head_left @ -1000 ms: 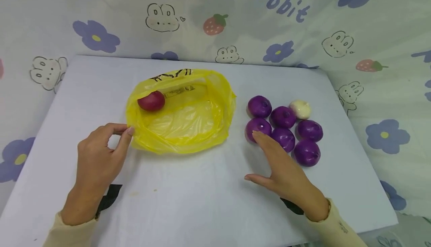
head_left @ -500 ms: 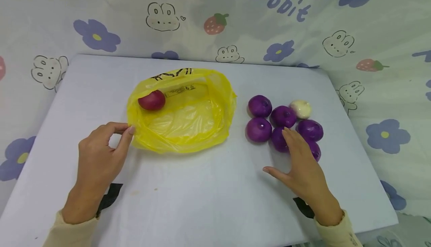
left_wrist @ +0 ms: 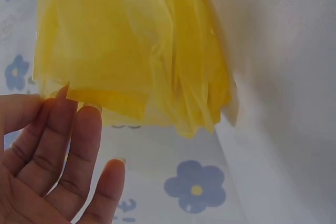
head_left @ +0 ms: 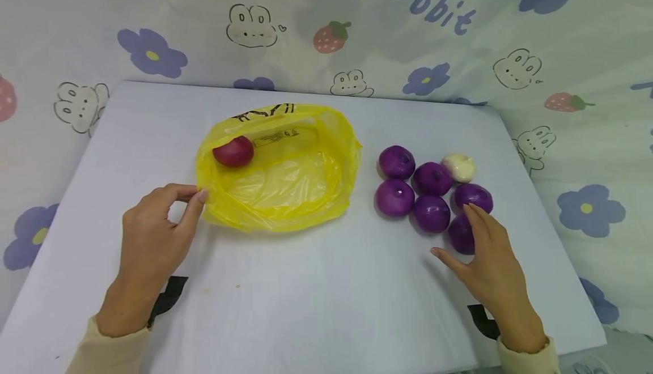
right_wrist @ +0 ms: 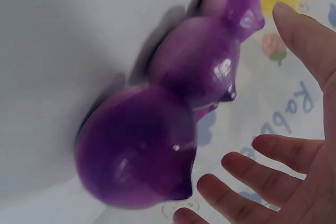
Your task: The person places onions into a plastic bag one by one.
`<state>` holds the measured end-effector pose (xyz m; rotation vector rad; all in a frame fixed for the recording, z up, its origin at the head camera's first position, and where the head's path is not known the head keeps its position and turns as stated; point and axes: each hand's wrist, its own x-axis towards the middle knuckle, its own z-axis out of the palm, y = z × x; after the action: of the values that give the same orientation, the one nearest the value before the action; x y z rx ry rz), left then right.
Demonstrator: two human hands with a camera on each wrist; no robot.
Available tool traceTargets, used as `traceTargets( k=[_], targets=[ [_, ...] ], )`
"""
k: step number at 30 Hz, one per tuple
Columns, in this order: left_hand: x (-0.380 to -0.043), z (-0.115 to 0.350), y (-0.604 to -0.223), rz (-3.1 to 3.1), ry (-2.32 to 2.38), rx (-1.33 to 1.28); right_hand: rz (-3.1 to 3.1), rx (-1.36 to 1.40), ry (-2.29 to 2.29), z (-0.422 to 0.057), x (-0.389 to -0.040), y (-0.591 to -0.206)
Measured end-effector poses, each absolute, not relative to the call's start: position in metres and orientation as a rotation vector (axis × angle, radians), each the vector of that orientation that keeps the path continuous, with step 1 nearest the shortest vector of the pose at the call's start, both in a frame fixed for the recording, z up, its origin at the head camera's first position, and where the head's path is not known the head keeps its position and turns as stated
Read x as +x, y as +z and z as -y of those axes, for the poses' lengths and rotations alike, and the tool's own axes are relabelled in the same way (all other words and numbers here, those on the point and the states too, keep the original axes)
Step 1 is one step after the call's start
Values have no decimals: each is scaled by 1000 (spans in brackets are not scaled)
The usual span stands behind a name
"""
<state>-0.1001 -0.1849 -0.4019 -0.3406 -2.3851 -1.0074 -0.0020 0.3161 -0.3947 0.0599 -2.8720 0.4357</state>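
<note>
My left hand (head_left: 158,229) pinches the left rim of a yellow plastic bag (head_left: 278,218) between thumb and fingertips. The bag stands with its mouth spread wide, and a reddish onion (head_left: 234,152) lies inside at its left. In the left wrist view the pinched edge of the bag (left_wrist: 115,40) shows at the fingertips. My right hand (head_left: 492,269), fingers spread and holding nothing, is over the nearest purple onion (head_left: 461,234) on the right, partly covering it. The right wrist view shows that purple onion (right_wrist: 136,150) large, beside the fingers.
Several more purple onions (head_left: 394,198) sit in a close group right of the bag, with one pale white onion (head_left: 459,168) at their back right. They rest on a white table (head_left: 306,294). A printed cloth (head_left: 285,68) hangs behind it.
My right hand has moved rightward across the group, from above the left front purple onion to the nearest right one. My left hand keeps its pinch on the bag.
</note>
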Motion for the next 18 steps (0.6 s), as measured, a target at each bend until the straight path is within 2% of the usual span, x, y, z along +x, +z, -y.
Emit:
traceTargets(
  k=[18],
  targets=[
    [-101, 184, -402, 2394, -1001, -337, 2930, -64, 442, -336, 4, -401]
  ],
)
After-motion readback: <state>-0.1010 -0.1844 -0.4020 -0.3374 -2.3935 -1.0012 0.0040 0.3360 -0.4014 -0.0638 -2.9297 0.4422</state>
